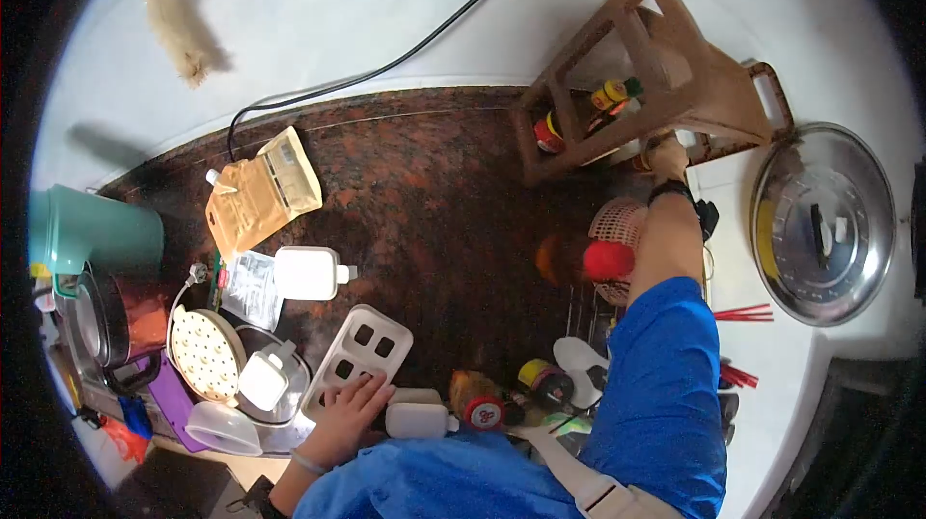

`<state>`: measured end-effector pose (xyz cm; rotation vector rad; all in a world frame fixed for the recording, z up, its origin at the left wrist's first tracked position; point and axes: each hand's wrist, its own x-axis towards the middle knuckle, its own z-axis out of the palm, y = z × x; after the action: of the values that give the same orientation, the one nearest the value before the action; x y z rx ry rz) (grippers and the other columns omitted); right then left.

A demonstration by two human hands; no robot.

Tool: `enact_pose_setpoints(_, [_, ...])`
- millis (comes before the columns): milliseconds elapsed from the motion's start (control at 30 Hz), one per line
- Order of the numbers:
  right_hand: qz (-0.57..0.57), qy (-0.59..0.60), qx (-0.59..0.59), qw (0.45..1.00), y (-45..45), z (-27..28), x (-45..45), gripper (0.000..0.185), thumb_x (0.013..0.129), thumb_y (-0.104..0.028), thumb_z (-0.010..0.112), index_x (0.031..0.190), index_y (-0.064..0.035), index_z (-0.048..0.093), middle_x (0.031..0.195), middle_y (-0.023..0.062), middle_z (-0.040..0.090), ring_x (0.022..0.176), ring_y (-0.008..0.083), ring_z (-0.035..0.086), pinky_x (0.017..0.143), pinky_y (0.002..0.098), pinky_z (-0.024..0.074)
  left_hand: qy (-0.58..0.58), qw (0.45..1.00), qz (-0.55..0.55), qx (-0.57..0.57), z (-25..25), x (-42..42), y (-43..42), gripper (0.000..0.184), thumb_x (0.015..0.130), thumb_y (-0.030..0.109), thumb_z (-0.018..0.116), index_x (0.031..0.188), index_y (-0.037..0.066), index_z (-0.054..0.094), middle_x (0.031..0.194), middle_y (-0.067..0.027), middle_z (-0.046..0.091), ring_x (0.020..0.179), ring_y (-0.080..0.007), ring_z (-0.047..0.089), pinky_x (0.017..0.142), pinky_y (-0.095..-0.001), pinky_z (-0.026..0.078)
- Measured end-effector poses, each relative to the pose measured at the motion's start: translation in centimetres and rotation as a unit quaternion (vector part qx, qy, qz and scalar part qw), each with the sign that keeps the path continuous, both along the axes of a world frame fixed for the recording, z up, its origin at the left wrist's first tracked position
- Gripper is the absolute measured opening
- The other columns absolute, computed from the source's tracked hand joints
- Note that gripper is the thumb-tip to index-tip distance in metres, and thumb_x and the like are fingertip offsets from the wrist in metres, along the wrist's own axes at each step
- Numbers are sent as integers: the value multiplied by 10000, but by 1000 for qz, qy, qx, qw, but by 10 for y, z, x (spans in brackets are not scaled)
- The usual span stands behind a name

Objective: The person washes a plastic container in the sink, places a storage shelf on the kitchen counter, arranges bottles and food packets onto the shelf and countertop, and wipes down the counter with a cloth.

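Note:
My left hand (355, 408) lies flat with fingers spread over the near end of a white plastic holder (391, 328) with square openings. A small white lidded box (421, 421) lies just right of that hand. My right arm reaches far out to a brown plastic rack (666, 46), which stands tilted at the back right. There my right hand (667, 157) is at the rack's lower right side, its fingers mostly hidden. Jars with red and yellow lids (550, 133) show inside the rack. Beneath my right forearm is a pink perforated basket (617, 223), beside a red round lid (609, 260).
A tan pouch (265, 191) and a white box (307, 273) lie on the dark stone counter (434, 191). At left are a teal pitcher (106, 230), a pot (116, 316) and a cream steamer plate (205, 355). A steel lid (823, 225) leans at right. A black cable (386, 66) runs along the wall.

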<state>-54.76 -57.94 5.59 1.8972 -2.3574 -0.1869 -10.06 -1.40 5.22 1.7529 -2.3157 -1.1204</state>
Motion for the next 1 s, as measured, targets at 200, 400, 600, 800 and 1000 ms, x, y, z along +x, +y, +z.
enact_pose_setpoints(200, [66,-117,-82,988,-1,-17,-24,338,813,-299,606,1039,-53,652,1067,205,646,994,380,609,806,435,499,71,997,-6,14,11,-7,-14,778,685,280,749,1377,160,416,1409,-88,427,1292,-288,400,1011,-469,321])
enact_pose_setpoints(400, [50,-46,-56,996,9,9,-18,281,757,-284,617,783,-12,680,851,211,670,836,406,634,738,463,505,123,991,-39,-24,15,-10,-23,730,700,216,725,1365,155,430,1383,-107,447,1258,-305,437,1029,-441,350])
enact_pose_setpoints(600, [182,80,-41,979,18,38,8,320,759,-288,580,890,-21,699,952,244,664,917,396,639,814,444,518,236,970,-3,-53,-1,-10,-8,737,693,164,750,1351,83,427,1313,-175,490,1194,-376,490,1020,-423,404])
enact_pose_setpoints(800, [186,34,65,980,83,130,72,427,760,-402,648,945,-21,694,1009,220,665,964,380,633,846,429,507,295,943,72,-136,-8,4,-1,797,657,172,791,1353,65,418,1238,-191,525,1124,-371,541,924,-396,473])
enact_pose_setpoints(1000, [299,-102,17,949,229,189,203,413,772,-307,706,1058,-13,658,979,131,688,929,244,659,806,352,511,314,911,146,-224,21,16,-9,729,658,165,796,1297,58,461,1163,-183,561,1084,-365,559,915,-406,471])
